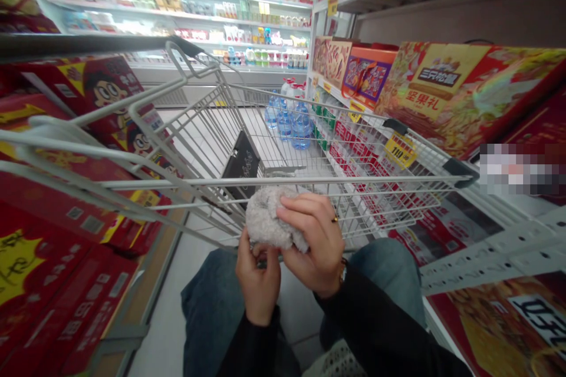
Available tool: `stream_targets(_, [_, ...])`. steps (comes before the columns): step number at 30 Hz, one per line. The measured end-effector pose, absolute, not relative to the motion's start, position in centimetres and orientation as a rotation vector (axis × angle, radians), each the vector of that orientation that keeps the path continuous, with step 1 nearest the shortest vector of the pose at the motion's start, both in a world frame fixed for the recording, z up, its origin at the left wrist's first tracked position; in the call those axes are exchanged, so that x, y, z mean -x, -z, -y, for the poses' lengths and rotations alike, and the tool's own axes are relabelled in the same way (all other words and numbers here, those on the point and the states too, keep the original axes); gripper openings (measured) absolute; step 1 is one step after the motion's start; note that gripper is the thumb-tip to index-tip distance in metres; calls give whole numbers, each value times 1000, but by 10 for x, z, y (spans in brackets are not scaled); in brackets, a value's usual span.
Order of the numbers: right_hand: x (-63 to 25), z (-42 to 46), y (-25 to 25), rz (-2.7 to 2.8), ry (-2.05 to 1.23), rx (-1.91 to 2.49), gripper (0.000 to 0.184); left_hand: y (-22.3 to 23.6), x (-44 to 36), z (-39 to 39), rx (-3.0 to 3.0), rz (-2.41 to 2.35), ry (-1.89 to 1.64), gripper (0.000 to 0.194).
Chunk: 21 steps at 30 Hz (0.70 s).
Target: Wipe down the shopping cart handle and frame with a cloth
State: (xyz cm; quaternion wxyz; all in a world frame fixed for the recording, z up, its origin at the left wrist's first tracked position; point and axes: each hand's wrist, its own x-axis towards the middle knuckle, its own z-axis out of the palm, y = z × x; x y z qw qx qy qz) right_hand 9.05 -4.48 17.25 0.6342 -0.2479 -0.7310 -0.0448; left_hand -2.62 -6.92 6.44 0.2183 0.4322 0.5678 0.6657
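Observation:
A grey fluffy cloth (269,219), bunched up, is in front of me against the wire side of a shopping cart (212,184). My right hand (315,240) presses on the cloth from the right, fingers curled over it. From below, my left hand (259,277) grips the cloth's lower edge, its fingers partly hidden under it. The cart's upper wires run just above the cloth, and some wires behind it are covered. A black panel (242,164) is fixed inside the cart.
Red gift boxes (79,171) are stacked at the left. Shelves with a nut gift box (442,88) stand close on the right. Large water bottles (300,123) sit on the floor beyond the cart, before a lit refrigerated display (198,35). My knees (212,300) are bent below the cart.

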Motion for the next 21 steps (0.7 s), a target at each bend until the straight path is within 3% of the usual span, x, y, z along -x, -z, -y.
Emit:
stream_targets(11, [-85,43,-184,1628,62,536,46,-73,34,72,-1341,-1631,-1755,17])
stream_targets(18, [-82,47,-174,1691,55,553,40,-69,33,73,-1344,-1585,-1773,27])
stream_targets(21, [-79,44,-181,1658,65,531,40,-71,32,73,-1355,-1571,-1778,23])
